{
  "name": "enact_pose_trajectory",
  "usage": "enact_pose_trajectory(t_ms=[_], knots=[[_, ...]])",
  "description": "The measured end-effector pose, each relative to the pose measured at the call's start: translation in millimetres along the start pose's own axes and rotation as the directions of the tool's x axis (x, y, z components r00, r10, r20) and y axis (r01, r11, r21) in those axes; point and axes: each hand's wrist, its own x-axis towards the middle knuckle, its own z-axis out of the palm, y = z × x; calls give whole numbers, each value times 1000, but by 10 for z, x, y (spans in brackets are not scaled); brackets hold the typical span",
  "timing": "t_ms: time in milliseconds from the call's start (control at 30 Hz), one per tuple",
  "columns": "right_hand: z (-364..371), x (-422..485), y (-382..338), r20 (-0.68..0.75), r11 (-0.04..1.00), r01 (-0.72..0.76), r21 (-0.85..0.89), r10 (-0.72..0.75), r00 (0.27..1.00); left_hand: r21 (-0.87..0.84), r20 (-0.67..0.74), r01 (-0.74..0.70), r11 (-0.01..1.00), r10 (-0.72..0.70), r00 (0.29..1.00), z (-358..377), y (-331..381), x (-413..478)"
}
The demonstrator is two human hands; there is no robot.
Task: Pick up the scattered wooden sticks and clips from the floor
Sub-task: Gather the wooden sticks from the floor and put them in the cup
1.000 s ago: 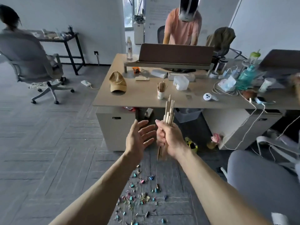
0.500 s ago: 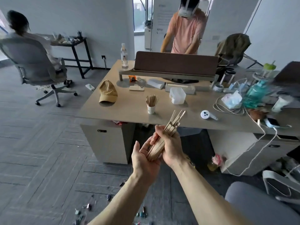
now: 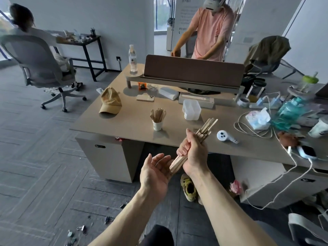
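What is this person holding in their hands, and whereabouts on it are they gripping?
The right hand grips a bundle of wooden sticks around its middle, both ends sticking out. The left hand is open by the lower ends, gripping nothing.

Grey carpet floor (image 3: 35, 157) laid in herringbone strips, white walls (image 3: 110, 23) all round, socket (image 3: 118, 58) low on the far one. Tan desk (image 3: 134, 121) mid-room, brown divider (image 3: 193, 70) upright along its far edge, pale cabinets (image 3: 108, 157) beneath; grey swivel chair (image 3: 35, 63) far left beside a black side table (image 3: 85, 39) set against the wall; second chair (image 3: 266, 68) far right, olive jacket (image 3: 268, 48) draped over its back. Soft, even daylight from a tall glazed opening (image 3: 160, 13) at the back, between the white wall and a white panel.
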Motion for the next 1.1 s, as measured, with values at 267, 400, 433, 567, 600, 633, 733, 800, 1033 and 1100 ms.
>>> enact_pose_trajectory(t_ms=[267, 400, 433, 567, 600, 633, 733, 800, 1033, 1100], knots=[[-95, 1057, -145, -41, 993, 58, -101, -63, 997, 220, -143, -44, 974, 77, 987, -24, 298, 1109], [-30, 1880, 50, -58, 985, 15, -172, -25, 998, 393, -194, -25, 919, 109, 975, -41, 544, 1984], [17, 2122, 120, -62, 983, 2, -182, -13, 998, 441, -198, -26, 897, 125, 972, -28, 626, 2228], [303, 3025, 466, -86, 960, -59, -273, 37, 996, 599, -241, 12, 801, 166, 956, 0, 956, 3105], [346, 3208, 561, -95, 947, -70, -313, 43, 995, 634, -255, 31, 772, 171, 952, 0, 1008, 3271], [379, 3406, 657, -94, 938, -75, -339, 45, 995, 673, -258, 42, 739, 181, 949, 1, 1069, 3466], [471, 3942, 908, -122, 934, -75, -350, 34, 992, 798, -227, 44, 601, 232, 946, 56, 1264, 4046], [464, 4146, 1049, -159, 930, -89, -357, 34, 987, 852, -204, 57, 521, 230, 952, 103, 1322, 4295], [319, 4477, 1369, -203, 927, -79, -366, 3, 979, 947, -68, 30, 320, 108, 992, 264, 1227, 4689], [322, 4537, 1402, -194, 915, -72, -396, -6, 981, 966, -37, 10, 258, 99, 994, 292, 1193, 4728]])
